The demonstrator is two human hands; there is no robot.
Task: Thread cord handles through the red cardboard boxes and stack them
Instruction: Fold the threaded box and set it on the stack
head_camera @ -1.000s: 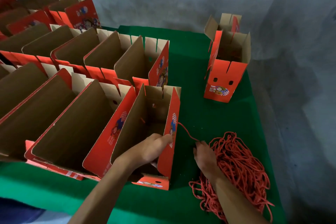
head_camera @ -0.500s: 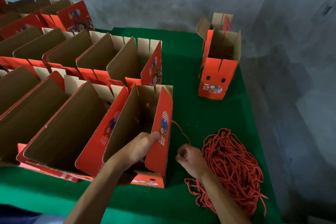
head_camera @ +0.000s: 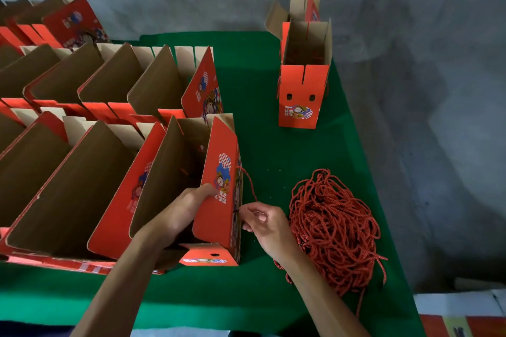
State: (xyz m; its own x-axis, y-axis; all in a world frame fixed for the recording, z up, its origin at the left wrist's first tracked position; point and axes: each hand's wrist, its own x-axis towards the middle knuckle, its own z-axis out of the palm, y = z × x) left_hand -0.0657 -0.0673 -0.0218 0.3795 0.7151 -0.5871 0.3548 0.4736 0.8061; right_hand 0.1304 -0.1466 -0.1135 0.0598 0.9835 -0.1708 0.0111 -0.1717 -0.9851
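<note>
1. You're working on the red box (head_camera: 219,191) at the near right end of the front row, open side up, brown cardboard inside, glossy red outside with a cartoon print and a checkered patch on the flap.
2. Your left hand (head_camera: 189,208) is gripping that box's tall right flap, thumb lying on the printed face and the fingers tucked inside.
3. Your right hand (head_camera: 267,224) is pinching the end of a red cord (head_camera: 247,180) right against the box's outer side wall, just beside a dark hole there. The cord is looping up the wall to a second spot higher on the same side.
4. The cord pile (head_camera: 332,230) is sitting in a loose twisted tangle on the green desk (head_camera: 262,139), just right of your right hand, a few strands trailing toward the near edge.
5. Two finished-looking boxes (head_camera: 302,82) are standing upright one behind the other at the far right of the desk, well apart from the rows, with two holes and a print on the front face.
6. The other open boxes (head_camera: 82,167) are leaning in rows to your left, packed side by side.
7. Compared with a second ago: your right hand was down by the pile with the cord stretched slack from the box, and now it's lifted right up against the box wall. Your left hand is keeping the same hold on the flap.
</note>
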